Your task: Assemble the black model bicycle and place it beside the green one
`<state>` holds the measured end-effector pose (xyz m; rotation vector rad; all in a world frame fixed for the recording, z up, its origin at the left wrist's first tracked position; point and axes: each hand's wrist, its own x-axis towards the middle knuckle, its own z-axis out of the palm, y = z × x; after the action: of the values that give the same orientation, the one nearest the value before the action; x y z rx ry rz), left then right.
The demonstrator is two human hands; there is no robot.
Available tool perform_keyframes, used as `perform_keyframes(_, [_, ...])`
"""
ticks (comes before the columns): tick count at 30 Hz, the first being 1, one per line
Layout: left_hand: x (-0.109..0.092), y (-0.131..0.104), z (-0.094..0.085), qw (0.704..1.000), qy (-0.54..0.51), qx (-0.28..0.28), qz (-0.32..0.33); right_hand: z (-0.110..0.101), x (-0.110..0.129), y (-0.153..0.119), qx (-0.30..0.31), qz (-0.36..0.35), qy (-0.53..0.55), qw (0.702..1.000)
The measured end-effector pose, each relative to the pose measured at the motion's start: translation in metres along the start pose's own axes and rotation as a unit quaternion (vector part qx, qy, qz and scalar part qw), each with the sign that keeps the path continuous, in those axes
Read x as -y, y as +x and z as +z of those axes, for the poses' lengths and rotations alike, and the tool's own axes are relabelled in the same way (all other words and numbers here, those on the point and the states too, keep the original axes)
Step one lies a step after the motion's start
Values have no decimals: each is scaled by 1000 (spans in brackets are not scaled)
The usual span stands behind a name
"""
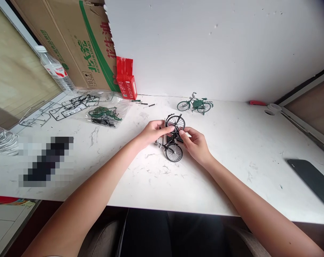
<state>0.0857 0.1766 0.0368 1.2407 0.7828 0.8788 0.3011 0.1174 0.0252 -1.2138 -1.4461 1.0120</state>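
Note:
A small black model bicycle (173, 152) is held between both hands over the white table, one wheel pointing away from me and the other toward me. My left hand (155, 132) has its thumb and fingers closed around the far wheel on its left side. On the other side, my right hand (195, 142) pinches the model near the middle of its frame; a small white piece shows by its fingers. The handlebar sticks out to the left below my left hand. Behind the hands, a finished green model bicycle (197, 104) stands upright.
On the left of the white table (258, 142) are black part frames (71, 107) and a plastic bag (105, 116) of green and black parts. A red packet (126, 80), a cardboard box (79, 46) and a bottle (55, 69) stand behind. A dark flat object (310, 180) lies right.

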Motion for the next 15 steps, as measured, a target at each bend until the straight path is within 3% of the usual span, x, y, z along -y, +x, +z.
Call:
perform_keyframes(8, [7,1,-1,999,29,-31,27,2,11,-2,-6,20,-1,1000])
perform_keyframes(15, [6,2,1,999,1,-24,30,2,24,-4,-22,35,12,999])
